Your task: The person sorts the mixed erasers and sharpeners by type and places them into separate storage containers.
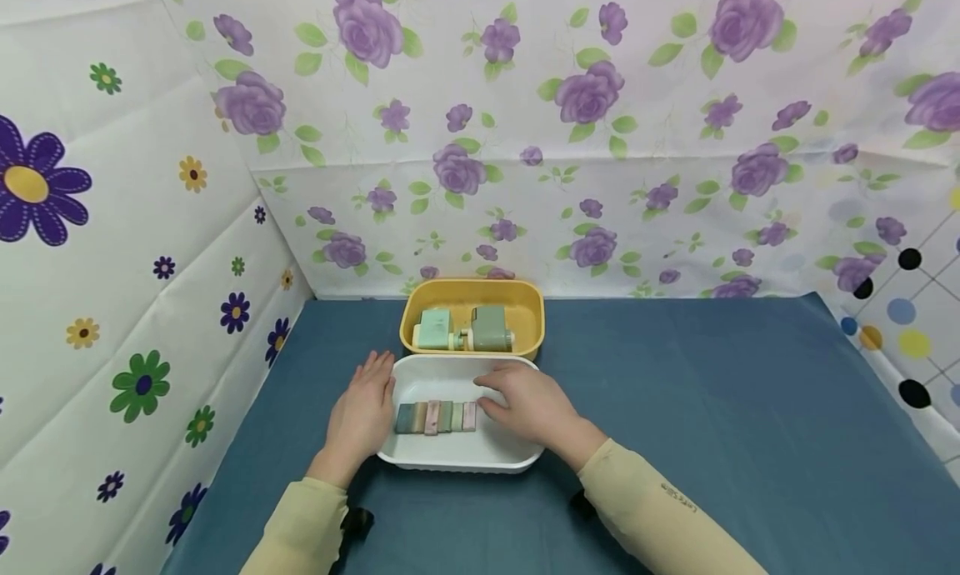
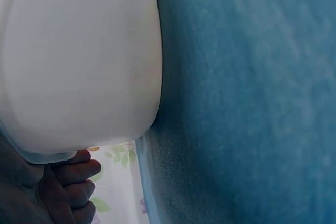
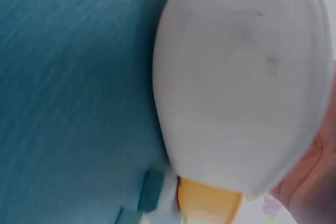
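Note:
My left hand (image 1: 362,408) rests along the left rim of a white plastic tub (image 1: 457,454), its fingers fairly straight. Inside the tub lies a row of several small rectangular blocks (image 1: 445,417) in blue-grey, tan, pink and green. Over the tub's right side reaches my right hand (image 1: 534,404), thumb and fingers apart near the row's right end, with nothing seen between them. The left wrist view shows the tub's outer wall (image 2: 84,66) and curled-looking fingers (image 2: 79,174) by its rim. In the right wrist view the outer wall (image 3: 241,87) hides most of the hand.
Just behind the white tub stands a yellow tub (image 1: 534,308). Two small green bottles, one mint (image 1: 435,329) and one grey-green (image 1: 491,329), lie in it. Blue cloth (image 1: 712,408) covers the table, and flowered sheets (image 1: 525,142) hang behind and at the sides.

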The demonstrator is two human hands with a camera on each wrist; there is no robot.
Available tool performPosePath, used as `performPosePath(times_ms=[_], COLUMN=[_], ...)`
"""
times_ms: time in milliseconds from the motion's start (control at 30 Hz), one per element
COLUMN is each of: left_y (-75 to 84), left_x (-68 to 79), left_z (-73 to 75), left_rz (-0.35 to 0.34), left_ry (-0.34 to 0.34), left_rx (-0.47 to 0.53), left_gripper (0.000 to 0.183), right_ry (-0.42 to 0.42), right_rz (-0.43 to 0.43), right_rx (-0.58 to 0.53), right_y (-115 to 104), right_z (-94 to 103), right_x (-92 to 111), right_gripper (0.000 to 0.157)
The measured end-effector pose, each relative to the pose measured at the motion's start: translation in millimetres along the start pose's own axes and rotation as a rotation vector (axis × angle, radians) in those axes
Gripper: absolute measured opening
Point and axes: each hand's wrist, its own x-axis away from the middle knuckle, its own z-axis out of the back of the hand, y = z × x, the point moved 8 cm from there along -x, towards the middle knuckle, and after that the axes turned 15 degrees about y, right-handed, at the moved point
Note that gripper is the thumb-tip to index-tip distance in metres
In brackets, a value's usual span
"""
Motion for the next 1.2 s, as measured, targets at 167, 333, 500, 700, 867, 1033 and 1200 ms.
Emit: performPosePath(times_ms=[167,333,500,700,867,1033,1200], left_y=[0.3,-0.6,-1.4,0.2,1.0,2.0,0.6], left_x=[0.1,0.6,1.6,0.7,2.2,-0.8,-1.2], left_z=[1.5,3.1,3.2,3.2,3.5,3.2,1.1], left_rz=[-0.005,-0.011,-0.011,-0.012,-0.010,-0.018,-0.009], left_ry=[0.004,0.017,0.014,0.007,-0.003,0.009,-0.003], left_rx=[0.001,-0.007,-0.003,-0.010,-0.019,-0.011,-0.018], left_gripper=[0.047,0.046,0.046,0.047,0.046,0.047,0.047], right_ry=[0.021,0.052,0.115,0.218,0.249,0.214,0.160], right_rz=[-0.035,-0.035,-0.044,-0.068,-0.066,-0.069,-0.077], right_rx=[-0.020,-0.035,-0.077,-0.071,-0.063,-0.016,0.017], right_y=[8,14,20,34,45,59,70], right_z=[10.8,18.1,31.6,50.9,64.3,73.8,75.7], right_x=[8,13,20,32,43,44,45], right_gripper=[0.031,0.030,0.029,0.029,0.027,0.025,0.024])
